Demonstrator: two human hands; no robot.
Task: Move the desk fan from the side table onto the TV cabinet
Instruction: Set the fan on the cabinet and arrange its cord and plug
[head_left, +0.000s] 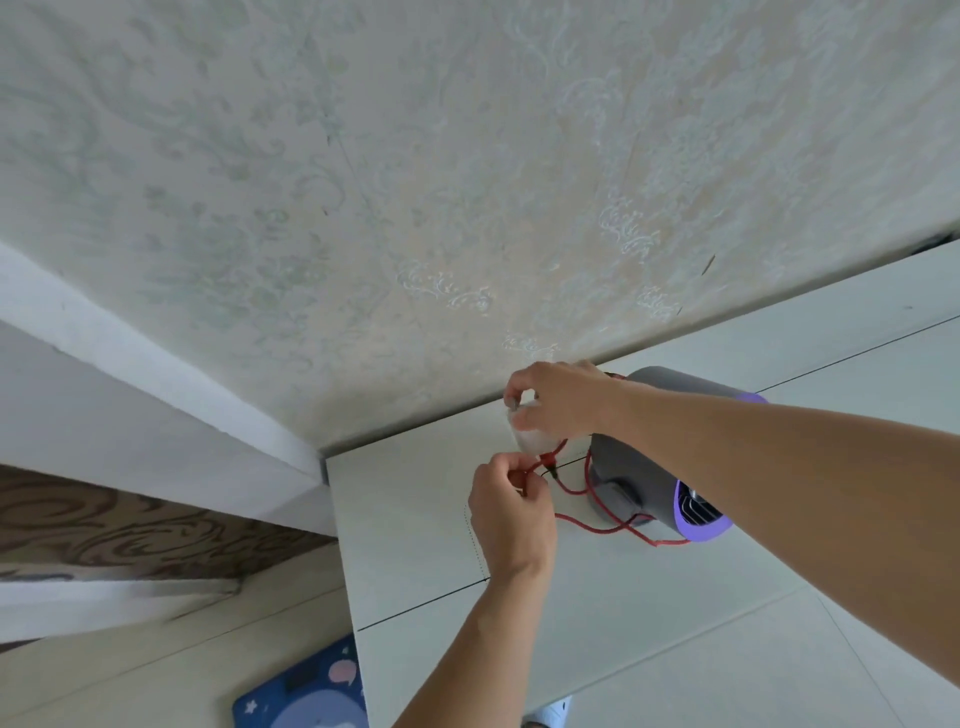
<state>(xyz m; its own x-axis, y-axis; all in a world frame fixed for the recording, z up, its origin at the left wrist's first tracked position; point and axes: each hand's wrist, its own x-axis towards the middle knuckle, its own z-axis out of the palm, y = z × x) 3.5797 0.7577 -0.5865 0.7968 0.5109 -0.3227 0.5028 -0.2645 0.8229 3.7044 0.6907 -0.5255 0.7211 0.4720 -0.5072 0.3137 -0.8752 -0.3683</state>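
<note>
White cabinet top (415, 519) against wall, fan (649, 467) near back edge (front bare), right hand (558, 400) gripping plug (524, 439), left hand (511, 512) pinching red cord (597, 527).

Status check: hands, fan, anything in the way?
Right hand gripping white plug. Left hand pinching red cord. Desk fan on white cabinet top; cord looped around base.

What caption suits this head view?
Both hands, left hand and right hand, handle the red braided cable beside the grey-and-purple desk fan.

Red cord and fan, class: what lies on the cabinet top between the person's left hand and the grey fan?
In the head view, loops of red cord lie between the left hand and the fan; otherwise bare cabinet top.
</note>
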